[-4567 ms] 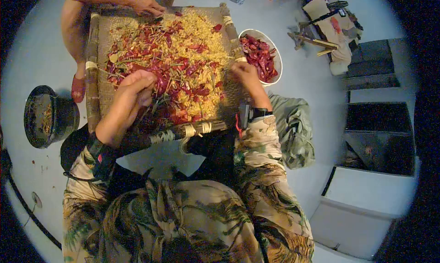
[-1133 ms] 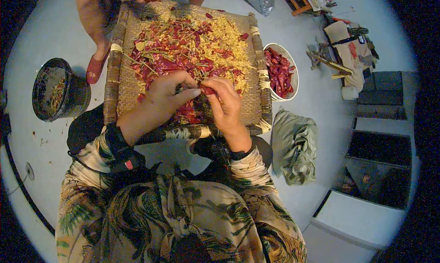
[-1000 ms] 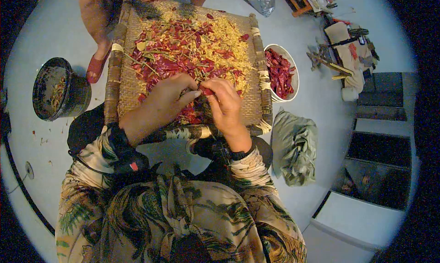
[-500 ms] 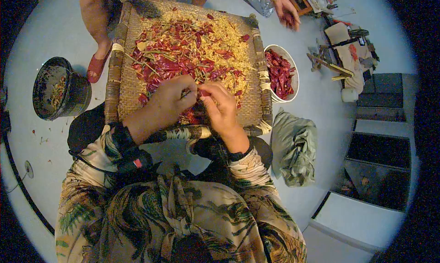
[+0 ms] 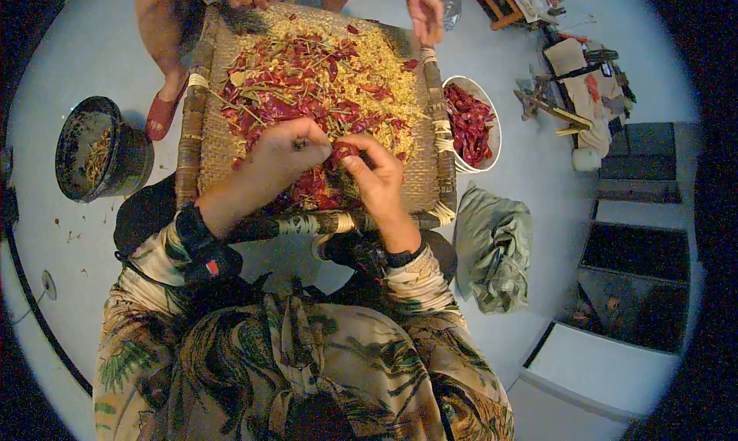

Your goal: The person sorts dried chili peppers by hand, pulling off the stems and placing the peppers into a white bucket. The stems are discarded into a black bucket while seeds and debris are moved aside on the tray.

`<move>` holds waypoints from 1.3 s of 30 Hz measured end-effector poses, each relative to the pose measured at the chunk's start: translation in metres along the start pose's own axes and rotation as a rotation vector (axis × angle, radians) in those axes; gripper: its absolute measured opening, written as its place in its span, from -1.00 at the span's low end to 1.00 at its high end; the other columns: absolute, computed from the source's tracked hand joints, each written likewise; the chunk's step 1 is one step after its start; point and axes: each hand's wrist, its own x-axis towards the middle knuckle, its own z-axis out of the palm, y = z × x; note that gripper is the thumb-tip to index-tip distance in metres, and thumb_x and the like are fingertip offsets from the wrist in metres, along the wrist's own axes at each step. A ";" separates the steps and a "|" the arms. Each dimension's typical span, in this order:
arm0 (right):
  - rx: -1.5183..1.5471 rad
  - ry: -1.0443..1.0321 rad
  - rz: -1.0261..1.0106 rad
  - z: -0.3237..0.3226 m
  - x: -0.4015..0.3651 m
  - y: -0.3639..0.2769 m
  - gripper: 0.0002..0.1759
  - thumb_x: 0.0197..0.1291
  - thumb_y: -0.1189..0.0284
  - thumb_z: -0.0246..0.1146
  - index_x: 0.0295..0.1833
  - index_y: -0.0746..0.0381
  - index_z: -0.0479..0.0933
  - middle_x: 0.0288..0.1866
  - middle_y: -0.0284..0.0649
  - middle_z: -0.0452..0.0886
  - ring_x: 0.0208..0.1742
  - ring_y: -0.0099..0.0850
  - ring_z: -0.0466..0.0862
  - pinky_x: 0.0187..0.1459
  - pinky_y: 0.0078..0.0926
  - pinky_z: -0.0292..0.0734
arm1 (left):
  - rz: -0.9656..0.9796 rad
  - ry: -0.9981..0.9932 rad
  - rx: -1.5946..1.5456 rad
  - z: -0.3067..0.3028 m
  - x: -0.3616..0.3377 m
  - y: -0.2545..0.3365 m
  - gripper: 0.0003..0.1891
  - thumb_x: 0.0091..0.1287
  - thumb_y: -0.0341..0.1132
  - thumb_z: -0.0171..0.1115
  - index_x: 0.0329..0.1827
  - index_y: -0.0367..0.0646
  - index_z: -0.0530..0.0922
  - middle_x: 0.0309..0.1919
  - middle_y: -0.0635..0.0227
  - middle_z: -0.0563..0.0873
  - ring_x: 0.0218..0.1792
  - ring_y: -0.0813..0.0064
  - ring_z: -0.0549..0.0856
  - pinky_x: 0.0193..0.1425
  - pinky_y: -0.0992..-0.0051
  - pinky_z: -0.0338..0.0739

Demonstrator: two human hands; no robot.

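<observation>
I see my left hand (image 5: 286, 150) and right hand (image 5: 375, 176) touching over the tray (image 5: 201, 145). Right pinches a chili (image 5: 344, 149); left is curled tight, contents unclear.

Woven tray (image 5: 206, 150) — dried red chilies (image 5: 286, 105) and yellow seeds (image 5: 378, 55) heaped on it.

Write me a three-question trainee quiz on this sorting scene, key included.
1. True or false: the bowl beside the tray holds red chilies.
2. On which side of the tray, by the person's own sides, does the pot stand? A left, B right, C on it.
3. Fill in: the right hand pinches a red ___ over the tray.
Key: 1 true; 2 A; 3 chili.
</observation>
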 end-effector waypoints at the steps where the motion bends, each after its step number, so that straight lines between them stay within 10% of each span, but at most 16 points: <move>1: -0.036 -0.008 -0.034 0.000 0.001 -0.001 -0.78 0.05 0.52 0.22 -0.14 0.29 0.57 -0.17 -0.13 0.62 -0.08 -0.27 0.61 0.00 -0.41 0.46 | 0.032 0.009 0.080 0.000 -0.001 0.002 -0.90 0.24 -0.37 0.20 -0.35 -0.22 0.52 -0.48 0.48 0.56 -0.40 0.69 0.49 -0.31 0.59 0.39; 10: -0.254 -0.075 -0.221 0.005 0.003 -0.003 -0.78 0.06 0.52 0.21 -0.13 0.27 0.56 -0.19 -0.10 0.60 -0.12 -0.18 0.60 -0.05 -0.38 0.48 | 0.328 0.068 0.543 0.000 -0.002 -0.019 -0.87 0.18 -0.37 0.22 -0.34 -0.26 0.51 -0.51 0.29 0.56 -0.41 0.55 0.52 -0.30 0.47 0.43; 18: -0.008 0.027 0.129 0.009 0.001 0.034 -0.77 0.11 0.46 0.24 -0.10 0.28 0.57 -0.16 -0.16 0.65 -0.10 -0.33 0.62 0.00 -0.46 0.46 | 0.057 0.167 0.145 -0.036 -0.013 0.009 -0.87 0.29 -0.25 0.17 -0.32 -0.10 0.52 -0.47 0.53 0.54 -0.42 0.67 0.50 -0.35 0.64 0.39; 22: 0.061 0.088 0.248 0.009 0.001 0.041 -0.76 0.11 0.44 0.26 -0.10 0.28 0.57 -0.17 -0.17 0.65 -0.10 -0.39 0.61 0.00 -0.49 0.46 | -0.133 0.600 0.125 -0.089 -0.048 0.043 -0.82 0.30 -0.21 0.12 -0.24 -0.12 0.55 -0.41 0.53 0.57 -0.45 0.70 0.47 -0.37 0.69 0.34; 28: -0.004 0.051 0.202 0.015 0.003 0.055 -0.75 0.09 0.43 0.28 -0.10 0.29 0.57 -0.17 -0.19 0.65 -0.11 -0.40 0.60 -0.01 -0.49 0.46 | 0.247 1.054 0.496 -0.239 -0.102 0.007 -0.74 0.34 -0.22 0.04 -0.15 -0.22 0.57 -0.41 0.45 0.56 -0.48 0.63 0.49 -0.40 0.61 0.40; 39: 0.020 0.019 0.252 0.020 0.005 0.066 -0.81 0.17 0.50 0.25 -0.10 0.32 0.55 -0.23 -0.37 0.61 -0.18 -0.59 0.54 -0.08 -0.64 0.42 | -0.318 0.960 0.944 -0.454 -0.182 -0.130 -0.42 0.35 0.13 -0.10 0.07 -0.25 0.50 -0.06 -0.02 0.62 -0.07 -0.01 0.61 -0.01 0.23 0.46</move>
